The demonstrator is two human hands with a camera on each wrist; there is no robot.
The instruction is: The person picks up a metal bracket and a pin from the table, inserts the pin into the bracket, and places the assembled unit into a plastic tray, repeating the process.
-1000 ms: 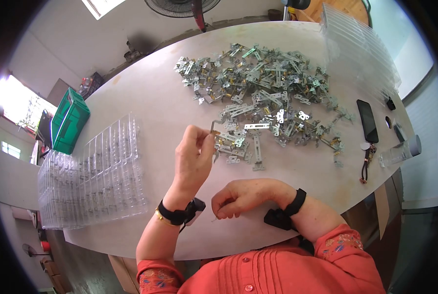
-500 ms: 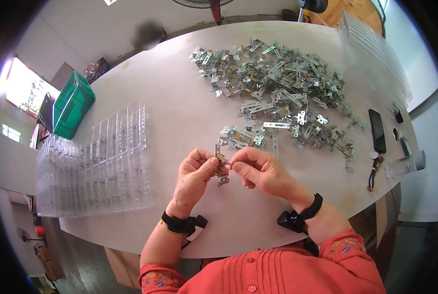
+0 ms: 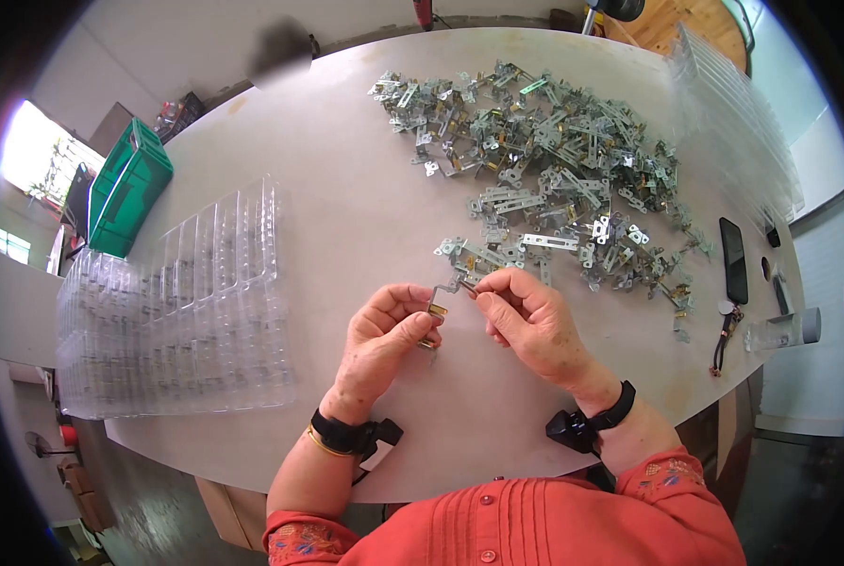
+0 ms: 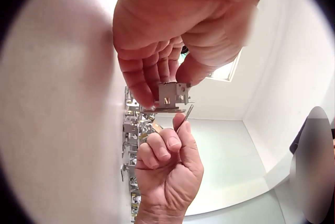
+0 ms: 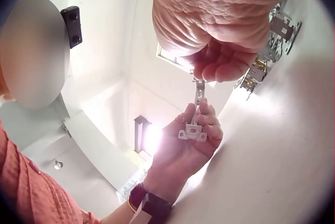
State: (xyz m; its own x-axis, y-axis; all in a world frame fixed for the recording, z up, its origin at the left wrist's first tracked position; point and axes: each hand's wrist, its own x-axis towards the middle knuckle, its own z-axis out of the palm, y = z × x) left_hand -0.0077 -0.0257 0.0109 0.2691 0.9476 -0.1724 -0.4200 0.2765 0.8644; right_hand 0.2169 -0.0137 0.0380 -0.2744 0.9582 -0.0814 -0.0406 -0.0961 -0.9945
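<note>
My left hand [image 3: 379, 344] pinches a metal bracket [image 3: 438, 308] between thumb and fingers, above the near part of the table. Brass-coloured pieces show on the bracket, and in the right wrist view its flat end plate [image 5: 192, 133] has holes. Just to the right, my right hand [image 3: 540, 330] pinches a thin, straight metal piece [image 4: 189, 114] between thumb and forefinger. Its tip is right at the bracket's upper end in the head view. What kind of piece it is, I cannot tell.
A heap of similar metal brackets [image 3: 554, 141] spreads beyond my hands. Clear plastic trays [image 3: 219, 302] lie at left, near a green crate [image 3: 129, 193]. More clear trays [image 3: 733, 127] stand at far right, with a phone [image 3: 734, 259] and a clear bottle [image 3: 776, 332] along the right edge.
Both hands have come together since the first frame, the right moving up from the table's near side. Since half a second ago, the bracket has turned and the right fingers have shifted to its upper end.
</note>
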